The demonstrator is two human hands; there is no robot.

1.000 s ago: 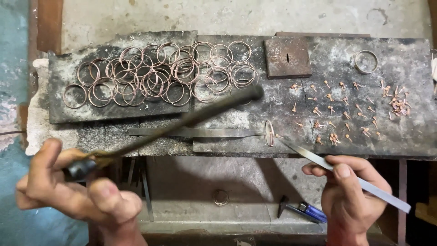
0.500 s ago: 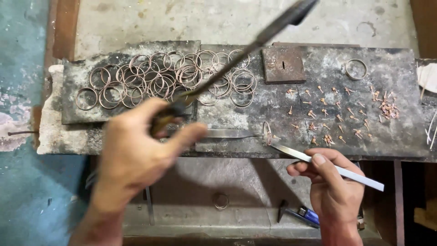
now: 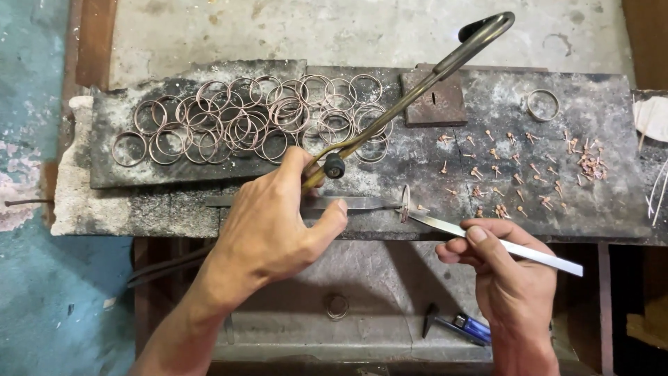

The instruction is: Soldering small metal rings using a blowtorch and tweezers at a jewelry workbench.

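Biggest thing under you is the dark charred slab [image 3: 598,188]; everything else sits relative to it. Your left hand [image 3: 275,223] is over the slab's near edge, fingers wrapped tight round the brass torch [image 3: 410,90], whose tube runs up and right across the slab, curved tip past the far edge. Half a sec ago that hand sat further left and higher in view w/ the torch steeper; a sec ago it was low at the left, off the slab. Your right hand [image 3: 504,278] is just off the slab's near edge, pinched on the long steel tweezers [image 3: 480,237], about the same spot as before. Tweezer tip holds a ring on edge [image 3: 405,203] at the slab's front middle. Hands are well apart. Heap of copper rings [image 3: 257,118] covers the slab's left part, small copper pins [image 3: 529,167] scatter the right, one lone ring [image 3: 543,104] at far right. Torch's grip end is hidden in your palm; can't tell if there's a flame. Blue lighter [image 3: 473,327] lies below the slab, partly behind your right hand.
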